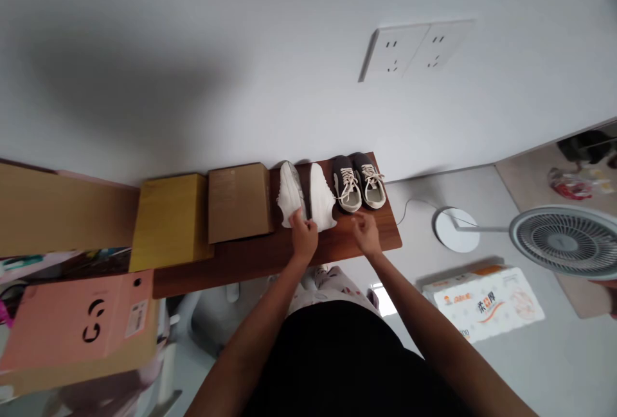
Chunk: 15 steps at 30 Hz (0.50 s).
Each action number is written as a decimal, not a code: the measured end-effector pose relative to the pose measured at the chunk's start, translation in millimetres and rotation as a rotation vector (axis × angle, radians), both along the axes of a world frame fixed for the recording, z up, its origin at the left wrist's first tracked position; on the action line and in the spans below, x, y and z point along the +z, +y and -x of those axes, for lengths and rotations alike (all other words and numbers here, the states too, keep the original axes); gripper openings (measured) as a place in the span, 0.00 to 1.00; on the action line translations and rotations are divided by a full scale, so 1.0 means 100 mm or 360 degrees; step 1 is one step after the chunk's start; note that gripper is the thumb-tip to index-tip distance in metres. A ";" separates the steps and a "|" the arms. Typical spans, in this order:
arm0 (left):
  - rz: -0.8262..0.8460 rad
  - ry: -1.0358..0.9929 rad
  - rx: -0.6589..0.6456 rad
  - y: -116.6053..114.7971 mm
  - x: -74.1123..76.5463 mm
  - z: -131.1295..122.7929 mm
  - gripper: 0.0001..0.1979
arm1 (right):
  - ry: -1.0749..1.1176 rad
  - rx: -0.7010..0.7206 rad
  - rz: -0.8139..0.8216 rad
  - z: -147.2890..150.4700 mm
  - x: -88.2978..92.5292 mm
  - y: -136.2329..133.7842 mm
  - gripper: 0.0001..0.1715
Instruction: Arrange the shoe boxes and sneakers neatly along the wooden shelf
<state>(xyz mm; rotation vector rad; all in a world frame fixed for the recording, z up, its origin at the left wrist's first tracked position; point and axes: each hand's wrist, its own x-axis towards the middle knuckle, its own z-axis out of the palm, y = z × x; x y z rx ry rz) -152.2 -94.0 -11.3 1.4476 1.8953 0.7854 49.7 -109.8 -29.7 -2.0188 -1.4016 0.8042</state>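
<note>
A pair of white sneakers (pixel 320 195) stands side by side on a dark reddish-brown wooden shelf board (pixel 241 257). At their heel ends is my left hand (pixel 304 238); its fingertips overlap the heel of the left shoe and reach toward the right one. Finger and thumb look apart, and whether they press on the shoes is hard to see. To the right sits a pair of dark sneakers (pixel 346 179) with cream laces, heels toward me. Just below those heels hovers my right hand (pixel 366 234), fingers loosely curled and apart, holding nothing.
Left of the shoes stand a brown cardboard box (pixel 238 205) and a yellow box (pixel 166 221). A pink box (pixel 80 324) lies nearer. On the floor at right are a fan (pixel 563 241) and a white tissue pack (pixel 484 304). Behind rises a wall with sockets (pixel 417 49).
</note>
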 end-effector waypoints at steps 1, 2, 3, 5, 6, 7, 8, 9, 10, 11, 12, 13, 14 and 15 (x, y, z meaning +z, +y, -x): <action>-0.0034 -0.0064 -0.0170 0.04 0.02 -0.18 0.23 | -0.0043 -0.0086 -0.0070 -0.12 0.05 0.06 0.28; -0.0031 -0.0127 -0.0348 0.09 0.03 -0.37 0.20 | -0.0115 -0.0143 -0.0092 -0.22 0.09 0.15 0.27; 0.0001 -0.0170 -0.0510 0.17 0.03 -0.56 0.19 | -0.0202 -0.0161 -0.0049 -0.30 0.13 0.26 0.27; 0.0149 -0.0146 -0.0701 0.35 -0.01 -0.92 0.18 | -0.0345 -0.0094 0.0214 -0.36 0.18 0.51 0.24; 0.0275 -0.0097 -0.0735 0.44 -0.04 -1.07 0.17 | -0.0389 -0.0044 0.0358 -0.36 0.20 0.62 0.22; 0.0395 -0.0046 -0.0740 0.52 -0.06 -1.19 0.15 | -0.0414 -0.0005 0.0465 -0.36 0.21 0.71 0.19; 0.0498 -0.0003 -0.0721 0.59 -0.09 -1.27 0.13 | -0.0425 0.0014 0.0530 -0.35 0.21 0.78 0.16; 0.0564 0.0027 -0.0693 0.63 -0.11 -1.32 0.11 | -0.0425 0.0012 0.0549 -0.35 0.22 0.82 0.15; 0.0575 0.0039 -0.0659 0.66 -0.13 -1.34 0.09 | -0.0421 -0.0006 0.0534 -0.38 0.22 0.84 0.14; 0.0534 0.0033 -0.0620 0.68 -0.14 -1.34 0.07 | -0.0429 -0.0030 0.0509 -0.43 0.22 0.85 0.15; 0.0461 0.0012 -0.0573 0.68 -0.15 -1.32 0.06 | -0.0422 -0.0060 0.0475 -0.51 0.23 0.84 0.15; 0.0368 -0.0033 -0.0516 0.68 -0.15 -1.29 0.06 | -0.0380 -0.0111 0.0420 -0.61 0.22 0.81 0.16; 0.0292 -0.0104 -0.0459 0.68 -0.14 -1.26 0.06 | -0.0300 -0.0173 0.0355 -0.72 0.22 0.79 0.17; 0.0263 -0.0204 -0.0400 0.68 -0.14 -1.23 0.06 | -0.0134 -0.0271 0.0255 -0.83 0.20 0.75 0.18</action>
